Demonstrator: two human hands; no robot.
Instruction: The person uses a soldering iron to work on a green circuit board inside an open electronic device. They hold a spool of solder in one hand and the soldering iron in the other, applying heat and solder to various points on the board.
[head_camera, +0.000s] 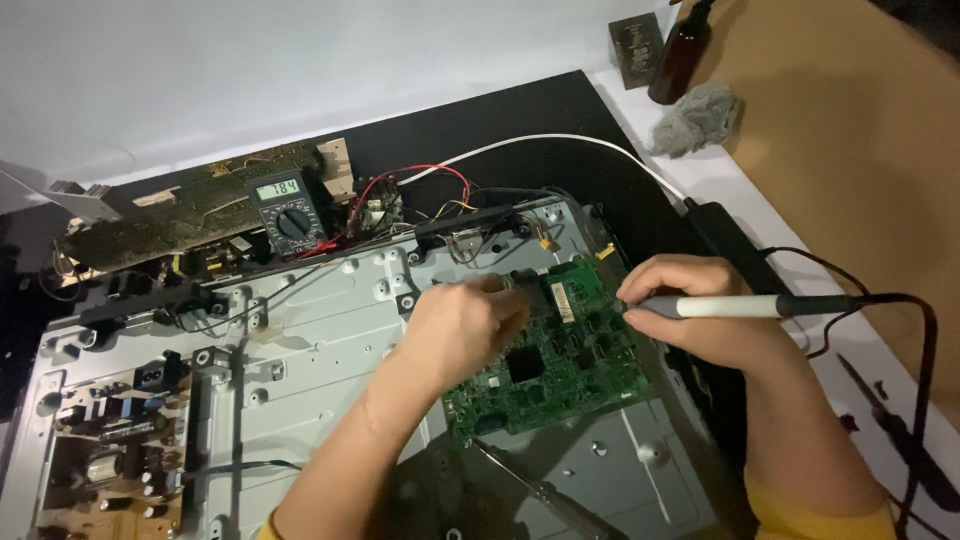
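My right hand (700, 310) grips a white-handled probe (735, 306) with a black cable, its tip resting on the right edge of a green circuit board (560, 370). My left hand (465, 325) is closed over something at the board's upper left corner, likely a second probe, but the fingers hide it. The board is mounted on the grey metal back panel (330, 330) of a flat screen. A dark multimeter (288, 212) with a lit display stands behind the panel, its red and black leads running toward my hands.
A brown power board (110, 470) sits in the panel's lower left. Another long circuit board (190, 210) lies behind. A screwdriver (550, 495) rests near the front. A brown bottle (680, 55), a grey rag (697, 118), a black adapter (735, 245) and a white cable (560, 140) are at the right.
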